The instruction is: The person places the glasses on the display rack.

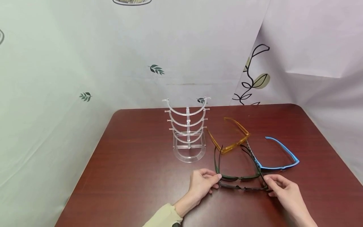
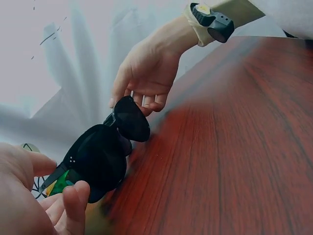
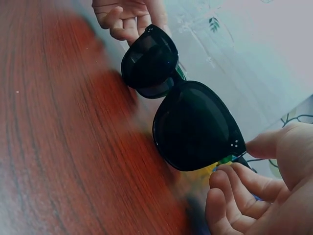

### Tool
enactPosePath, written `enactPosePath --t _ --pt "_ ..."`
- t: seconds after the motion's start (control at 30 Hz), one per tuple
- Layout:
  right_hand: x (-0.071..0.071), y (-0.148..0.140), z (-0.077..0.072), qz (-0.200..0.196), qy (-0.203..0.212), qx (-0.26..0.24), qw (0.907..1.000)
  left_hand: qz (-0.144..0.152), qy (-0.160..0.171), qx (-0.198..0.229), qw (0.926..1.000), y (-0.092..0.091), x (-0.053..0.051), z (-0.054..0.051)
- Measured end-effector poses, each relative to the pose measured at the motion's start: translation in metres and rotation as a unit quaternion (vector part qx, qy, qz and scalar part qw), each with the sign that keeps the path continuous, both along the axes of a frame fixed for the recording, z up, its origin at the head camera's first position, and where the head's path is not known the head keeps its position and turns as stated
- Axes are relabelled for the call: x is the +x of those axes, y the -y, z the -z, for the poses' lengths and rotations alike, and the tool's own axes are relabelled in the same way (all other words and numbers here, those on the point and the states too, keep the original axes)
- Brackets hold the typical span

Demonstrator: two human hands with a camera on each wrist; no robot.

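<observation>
A pair of black sunglasses (image 1: 231,186) is held at both ends, its dark lenses towards the person. My left hand (image 1: 199,184) pinches its left end near the hinge. At the opposite end my right hand (image 1: 286,190) pinches the frame by the temple. The right wrist view shows the large dark lens (image 3: 190,127) with small silver dots at its corner. Just behind are dark green glasses (image 1: 229,178), partly hidden by the black pair; whether the two touch I cannot tell.
A clear acrylic glasses rack (image 1: 188,134) with several curved tiers stands left of the glasses. Amber glasses (image 1: 231,147) lie behind the green pair, and blue glasses (image 1: 283,167) lie to the right. A patterned curtain (image 1: 198,47) hangs behind the reddish-brown table (image 1: 136,164).
</observation>
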State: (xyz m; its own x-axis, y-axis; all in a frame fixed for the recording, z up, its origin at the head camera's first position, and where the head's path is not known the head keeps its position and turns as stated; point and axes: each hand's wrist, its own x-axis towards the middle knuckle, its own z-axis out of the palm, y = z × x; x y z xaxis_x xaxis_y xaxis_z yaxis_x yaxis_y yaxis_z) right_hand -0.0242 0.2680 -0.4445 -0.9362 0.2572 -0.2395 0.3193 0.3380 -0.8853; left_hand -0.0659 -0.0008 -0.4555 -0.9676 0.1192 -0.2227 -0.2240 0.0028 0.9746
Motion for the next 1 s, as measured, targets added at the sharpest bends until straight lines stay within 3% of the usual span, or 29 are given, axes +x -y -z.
enactPosePath --t 0.33,0.63,1.0 --pt "0.0 0.005 0.004 -0.005 -0.036 0.014 0.9992 -0.005 -0.002 0.026 0.9996 -0.003 -0.001 -0.002" --pt "0.001 0.008 0.004 -0.004 -0.038 -0.004 0.9992 -0.01 -0.012 0.035 0.9993 -0.005 0.0 -0.001" --pt "0.002 0.011 0.002 0.002 -0.055 -0.002 0.9985 -0.009 -0.017 0.053 0.9984 -0.003 0.002 -0.007"
